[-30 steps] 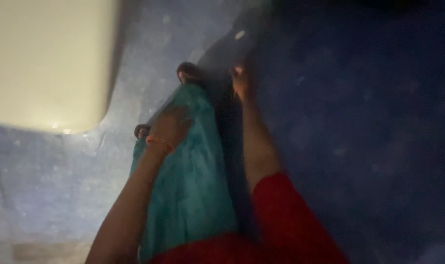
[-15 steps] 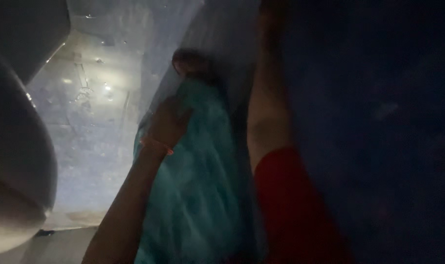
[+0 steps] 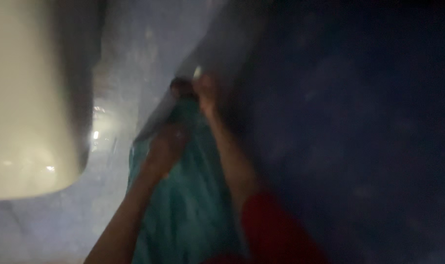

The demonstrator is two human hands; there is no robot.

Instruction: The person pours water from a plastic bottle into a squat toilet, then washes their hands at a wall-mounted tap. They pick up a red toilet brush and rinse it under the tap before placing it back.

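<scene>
Floor (image 3: 51, 225): pale grey-blue, speckled, wet-looking, small bright glints near left middle. Right side of floor in deep shadow, dark blue, detail lost. Large cream rounded fixture (image 3: 27, 107) at left, lower edge lit; contact with floor unclear. Foot (image 3: 182, 88) on floor at upper centre, blurred. Teal garment (image 3: 183, 205) hangs over floor; whether hem touches cannot be told.
</scene>
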